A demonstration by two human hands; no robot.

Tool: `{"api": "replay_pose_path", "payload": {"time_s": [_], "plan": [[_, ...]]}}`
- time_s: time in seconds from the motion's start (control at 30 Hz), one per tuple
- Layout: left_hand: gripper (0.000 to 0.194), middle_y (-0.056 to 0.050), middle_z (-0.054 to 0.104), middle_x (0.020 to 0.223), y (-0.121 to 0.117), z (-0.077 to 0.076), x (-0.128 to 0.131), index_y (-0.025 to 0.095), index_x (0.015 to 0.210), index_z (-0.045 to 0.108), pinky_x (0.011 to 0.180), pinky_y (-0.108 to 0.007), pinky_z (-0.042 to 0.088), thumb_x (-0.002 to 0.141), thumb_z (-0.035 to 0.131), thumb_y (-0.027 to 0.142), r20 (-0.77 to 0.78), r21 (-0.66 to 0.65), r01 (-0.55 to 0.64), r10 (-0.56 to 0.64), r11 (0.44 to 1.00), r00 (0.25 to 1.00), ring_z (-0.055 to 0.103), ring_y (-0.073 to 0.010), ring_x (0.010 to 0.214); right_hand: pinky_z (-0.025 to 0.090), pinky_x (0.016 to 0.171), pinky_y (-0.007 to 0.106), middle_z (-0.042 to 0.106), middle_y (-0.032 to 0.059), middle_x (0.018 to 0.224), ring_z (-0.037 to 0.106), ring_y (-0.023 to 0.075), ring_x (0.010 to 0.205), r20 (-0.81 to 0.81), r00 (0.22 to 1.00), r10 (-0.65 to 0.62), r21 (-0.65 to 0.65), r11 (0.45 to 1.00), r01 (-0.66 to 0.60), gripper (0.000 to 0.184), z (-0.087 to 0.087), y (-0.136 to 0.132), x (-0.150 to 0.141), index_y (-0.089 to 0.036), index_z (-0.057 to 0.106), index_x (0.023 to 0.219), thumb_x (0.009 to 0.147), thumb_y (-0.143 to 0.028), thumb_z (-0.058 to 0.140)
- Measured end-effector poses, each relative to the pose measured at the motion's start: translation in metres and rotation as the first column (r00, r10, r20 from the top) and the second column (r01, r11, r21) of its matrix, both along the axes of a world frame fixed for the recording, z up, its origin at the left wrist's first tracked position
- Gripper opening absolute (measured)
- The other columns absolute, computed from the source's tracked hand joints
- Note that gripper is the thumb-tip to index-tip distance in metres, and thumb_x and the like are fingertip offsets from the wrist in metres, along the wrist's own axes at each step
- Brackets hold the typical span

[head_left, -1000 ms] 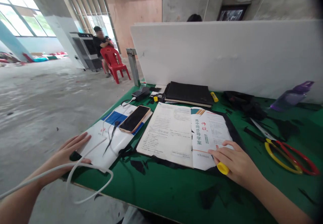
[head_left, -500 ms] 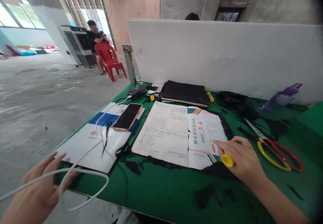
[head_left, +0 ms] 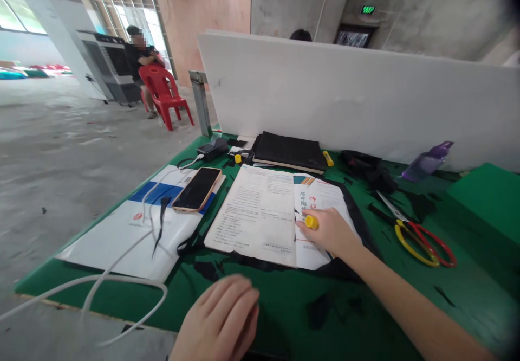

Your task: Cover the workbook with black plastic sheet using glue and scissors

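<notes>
My right hand (head_left: 331, 232) is closed on a yellow glue stick (head_left: 311, 221), low over the printed white cover flap at the right of an open book (head_left: 260, 214). Black sheet material (head_left: 359, 214) shows around the book's edges. Over the table's near edge is my left hand (head_left: 223, 317), its fingers curled and together; no object shows in it. To the left, a phone (head_left: 197, 188) lies on a white and blue booklet (head_left: 162, 225). Scissors (head_left: 414, 231) with red and yellow handles lie open to the right of the book.
A white cable (head_left: 117, 271) loops over the table's left front. At the back are a black-covered book (head_left: 290, 151), a yellow tube (head_left: 328, 158), black scraps and a purple bottle (head_left: 428, 161), before a white partition (head_left: 345, 95). Someone sits by a red chair (head_left: 164, 92).
My left hand has moved right from beside the cable and booklet to the table's front, its spread fingers now together. My right hand has moved left across the flap with the glue stick. The view has shifted.
</notes>
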State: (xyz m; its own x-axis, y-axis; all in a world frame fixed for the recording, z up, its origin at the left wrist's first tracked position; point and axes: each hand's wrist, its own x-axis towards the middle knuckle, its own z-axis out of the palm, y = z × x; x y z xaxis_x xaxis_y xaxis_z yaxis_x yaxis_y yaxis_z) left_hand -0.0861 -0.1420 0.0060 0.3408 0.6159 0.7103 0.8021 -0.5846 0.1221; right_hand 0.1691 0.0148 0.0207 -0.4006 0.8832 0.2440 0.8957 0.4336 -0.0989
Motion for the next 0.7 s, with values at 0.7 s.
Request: {"api": "replay_pose_path", "payload": {"time_s": [0.7], "plan": [[0.024, -0.007, 0.062, 0.123, 0.082, 0.003, -0.01, 0.022, 0.105, 0.064, 0.079, -0.036, 0.057, 0.091, 0.048, 0.013, -0.41, -0.463, -0.321, 0.121, 0.826, 0.904, 0.061, -0.0259, 0.113, 0.037, 0.062, 0.031, 0.067, 0.0079, 0.076, 0.061, 0.0227, 0.072, 0.119, 0.989, -0.092, -0.233, 0.965, 0.118, 0.053, 0.0, 0.044, -0.045, -0.02, 0.062, 0.072, 0.082, -0.068, 0.043]]}}
